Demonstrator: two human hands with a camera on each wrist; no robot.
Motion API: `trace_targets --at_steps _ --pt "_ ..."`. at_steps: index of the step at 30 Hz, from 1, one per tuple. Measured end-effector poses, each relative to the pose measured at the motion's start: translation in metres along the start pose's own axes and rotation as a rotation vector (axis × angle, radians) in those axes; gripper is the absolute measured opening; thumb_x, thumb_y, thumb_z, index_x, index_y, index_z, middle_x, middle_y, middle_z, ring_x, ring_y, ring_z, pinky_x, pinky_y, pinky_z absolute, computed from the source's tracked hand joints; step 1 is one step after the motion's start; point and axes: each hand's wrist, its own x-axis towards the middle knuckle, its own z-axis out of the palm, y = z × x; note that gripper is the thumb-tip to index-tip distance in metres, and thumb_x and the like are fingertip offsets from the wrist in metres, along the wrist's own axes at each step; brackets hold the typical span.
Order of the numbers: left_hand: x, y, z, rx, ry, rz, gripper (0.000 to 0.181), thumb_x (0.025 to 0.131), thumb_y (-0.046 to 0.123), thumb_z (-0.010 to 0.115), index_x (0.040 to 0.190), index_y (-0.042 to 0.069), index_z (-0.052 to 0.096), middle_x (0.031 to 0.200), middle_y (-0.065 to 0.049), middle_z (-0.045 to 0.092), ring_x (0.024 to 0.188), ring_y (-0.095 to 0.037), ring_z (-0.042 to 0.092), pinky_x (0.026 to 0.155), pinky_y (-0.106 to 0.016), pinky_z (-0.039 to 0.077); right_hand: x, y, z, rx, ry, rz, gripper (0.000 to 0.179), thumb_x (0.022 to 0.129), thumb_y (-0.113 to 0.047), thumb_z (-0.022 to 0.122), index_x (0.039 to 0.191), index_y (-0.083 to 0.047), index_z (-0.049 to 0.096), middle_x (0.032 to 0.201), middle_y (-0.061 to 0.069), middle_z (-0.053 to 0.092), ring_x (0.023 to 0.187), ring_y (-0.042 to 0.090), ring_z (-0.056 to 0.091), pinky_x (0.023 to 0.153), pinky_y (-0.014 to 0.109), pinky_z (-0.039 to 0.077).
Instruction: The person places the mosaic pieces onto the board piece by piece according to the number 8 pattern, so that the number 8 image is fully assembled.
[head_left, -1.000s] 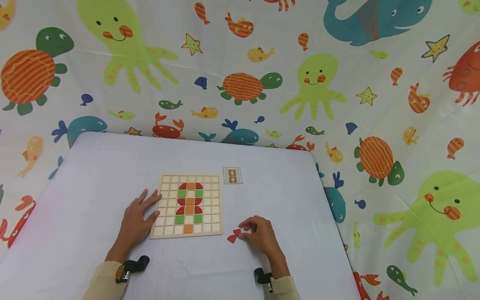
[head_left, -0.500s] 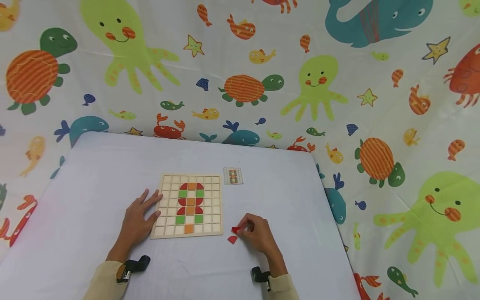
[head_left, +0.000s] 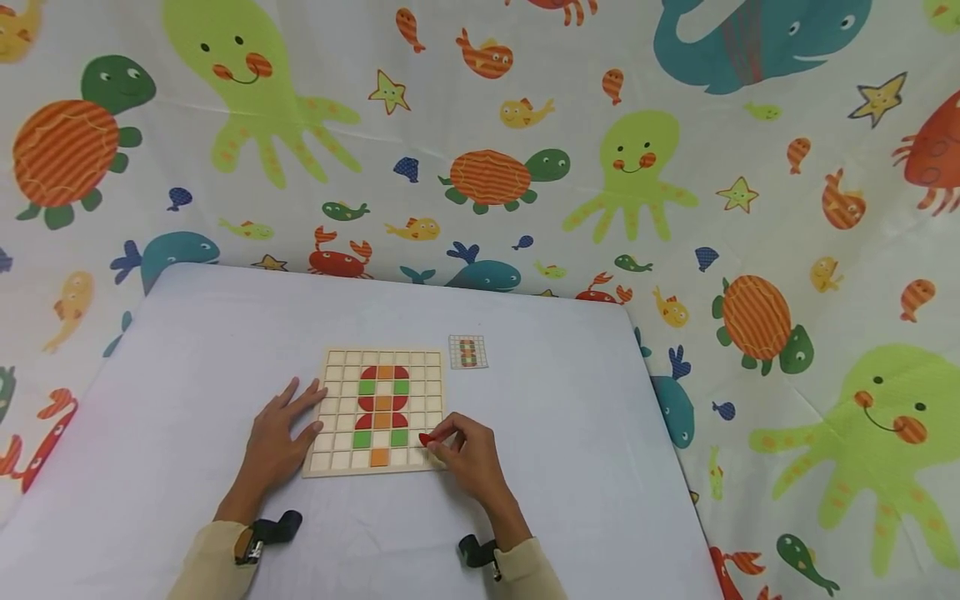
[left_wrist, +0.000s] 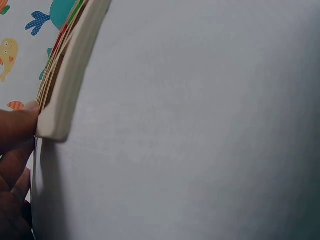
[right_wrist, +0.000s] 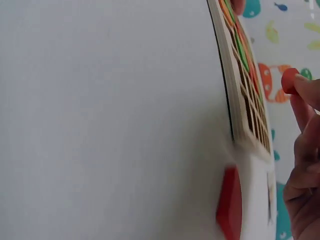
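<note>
A square wooden grid board (head_left: 435,364) lies on the white table, with red, orange and green tiles (head_left: 383,403) set in its middle columns. My left hand (head_left: 272,442) rests at the board's left side, fingers spread and fingertips on the rim; the left wrist view catches its thumb at the board's corner. Between thumb and finger, my right hand (head_left: 474,457) pinches a red tile (head_left: 424,439) above the board's lower right cells. Another red tile (right_wrist: 230,205) lies on the table in the right wrist view, hidden in the head view.
Behind the board's right corner lies a small card (head_left: 468,352) printed with a similar grid pattern. A curtain with sea animals (head_left: 487,179) hangs along the table's back edge. Each wrist carries a black camera mount.
My right hand has picked up one of the two red tiles from the table and carried it left, over the board. The left hand stays in place.
</note>
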Motion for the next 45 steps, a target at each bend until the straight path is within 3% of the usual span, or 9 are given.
trace_targets --at_steps 11,23,32,38,45 --pt "0.000 -0.001 0.000 0.001 0.015 0.018 0.053 0.093 0.008 0.075 0.145 0.008 0.063 0.157 -0.022 0.054 0.153 -0.053 0.037 0.115 -0.080 0.029 0.005 -0.025 0.047 0.078 0.013 0.072 0.012 0.089 -0.018 0.087 0.095 -0.023 0.078 0.085 -0.007 0.074 0.061 0.002 0.047 0.051 0.015 0.038" --pt "0.000 -0.003 0.002 0.000 0.013 0.013 0.052 0.093 0.008 0.074 0.145 0.009 0.063 0.158 -0.021 0.054 0.153 -0.052 0.037 0.116 -0.079 0.029 0.002 -0.036 0.088 -0.086 0.025 0.097 0.014 0.087 -0.024 0.090 0.088 -0.025 0.076 0.078 -0.017 0.072 0.068 -0.003 0.054 0.055 0.016 0.042" --pt "-0.001 -0.005 0.003 -0.002 0.007 0.011 0.053 0.094 0.008 0.074 0.146 0.008 0.063 0.158 -0.021 0.053 0.154 -0.052 0.036 0.117 -0.079 0.029 0.003 -0.044 0.098 -0.214 0.078 0.079 0.015 0.086 -0.021 0.088 0.084 -0.022 0.073 0.072 -0.014 0.071 0.068 -0.008 0.056 0.060 0.015 0.043" --pt "0.000 -0.003 0.002 -0.007 0.015 0.014 0.053 0.093 0.008 0.075 0.144 0.009 0.064 0.157 -0.020 0.055 0.153 -0.052 0.038 0.116 -0.080 0.029 0.006 -0.045 0.101 -0.243 0.049 0.116 0.015 0.087 -0.024 0.088 0.083 -0.024 0.073 0.070 -0.017 0.066 0.068 -0.008 0.053 0.061 0.016 0.043" --pt "-0.001 -0.006 0.004 0.000 0.008 0.009 0.053 0.093 0.008 0.075 0.145 0.008 0.063 0.158 -0.022 0.053 0.153 -0.053 0.037 0.114 -0.081 0.030 0.006 -0.049 0.099 -0.280 0.020 0.097 0.014 0.087 -0.028 0.089 0.082 -0.024 0.076 0.067 -0.018 0.061 0.070 -0.006 0.051 0.062 0.016 0.043"
